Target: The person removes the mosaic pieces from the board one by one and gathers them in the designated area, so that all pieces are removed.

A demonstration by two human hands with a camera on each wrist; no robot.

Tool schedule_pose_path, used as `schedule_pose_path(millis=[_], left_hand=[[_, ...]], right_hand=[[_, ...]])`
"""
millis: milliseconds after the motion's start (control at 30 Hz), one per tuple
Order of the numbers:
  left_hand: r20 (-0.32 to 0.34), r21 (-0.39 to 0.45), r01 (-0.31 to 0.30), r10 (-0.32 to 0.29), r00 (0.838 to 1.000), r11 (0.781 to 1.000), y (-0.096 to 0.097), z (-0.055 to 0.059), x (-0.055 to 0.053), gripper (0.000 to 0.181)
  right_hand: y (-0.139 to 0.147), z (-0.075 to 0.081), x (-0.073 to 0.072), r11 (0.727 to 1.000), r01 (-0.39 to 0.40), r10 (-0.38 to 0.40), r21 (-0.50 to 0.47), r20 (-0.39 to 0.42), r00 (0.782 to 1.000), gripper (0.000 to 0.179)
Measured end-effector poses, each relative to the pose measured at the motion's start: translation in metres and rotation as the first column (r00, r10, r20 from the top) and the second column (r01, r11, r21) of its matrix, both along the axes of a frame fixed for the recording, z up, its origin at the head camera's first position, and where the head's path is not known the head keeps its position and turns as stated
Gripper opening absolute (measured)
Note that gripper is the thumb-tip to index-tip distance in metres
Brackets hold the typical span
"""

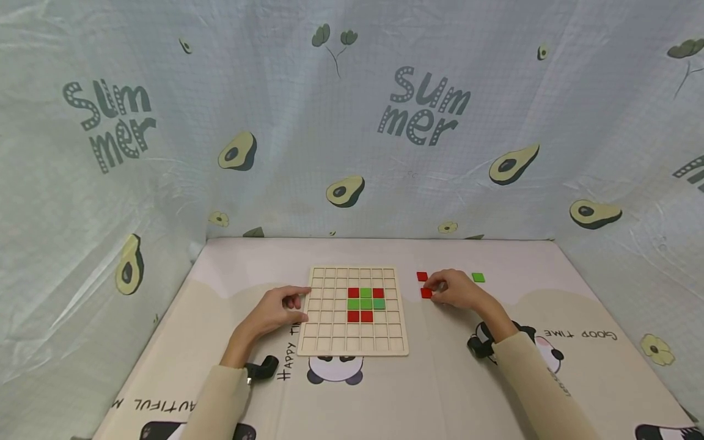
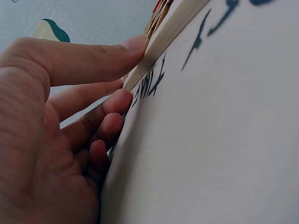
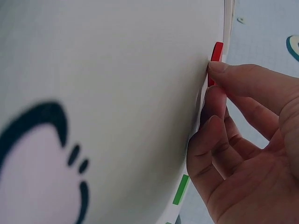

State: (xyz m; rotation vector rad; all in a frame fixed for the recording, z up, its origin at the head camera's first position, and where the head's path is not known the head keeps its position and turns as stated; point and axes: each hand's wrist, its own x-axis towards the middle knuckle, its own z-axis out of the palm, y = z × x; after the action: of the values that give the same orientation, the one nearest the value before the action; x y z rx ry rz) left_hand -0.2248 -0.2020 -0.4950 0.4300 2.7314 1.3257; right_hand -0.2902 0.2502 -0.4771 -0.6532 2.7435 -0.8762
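Note:
A square wooden grid board (image 1: 324,346) lies in the middle of the table. In its cells sit several red and green square tiles, among them a green tile (image 1: 366,304). My left hand (image 1: 277,310) is at the board's left side, thumb and forefinger spread along the edge. The left wrist view shows those fingertips right at the board's wooden edge (image 2: 161,46). To the right of the board, my right hand (image 1: 456,289) pinches a red tile (image 1: 426,293) at its right side. That red tile (image 3: 217,51) shows past the thumb tip in the right wrist view.
Another red tile (image 1: 421,276) lies just behind the right fingertips. A loose green tile (image 1: 478,277) is farther right. The tablecloth (image 1: 440,379) has printed pandas and words. A patterned sheet (image 1: 297,122) hangs behind the table and along both sides.

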Motion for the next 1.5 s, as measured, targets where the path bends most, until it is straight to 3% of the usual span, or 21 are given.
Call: schedule_pose_path(millis=[1500], left_hand=[[0.014,-0.008,-0.004,0.004,1.000,1.000,0.0007,-0.0001,-0.0010,0.065]], right_hand=[[-0.0003,0.0034,0.0019,1.000,-0.018,0.018,-0.012,-0.005,1.000,0.024]])
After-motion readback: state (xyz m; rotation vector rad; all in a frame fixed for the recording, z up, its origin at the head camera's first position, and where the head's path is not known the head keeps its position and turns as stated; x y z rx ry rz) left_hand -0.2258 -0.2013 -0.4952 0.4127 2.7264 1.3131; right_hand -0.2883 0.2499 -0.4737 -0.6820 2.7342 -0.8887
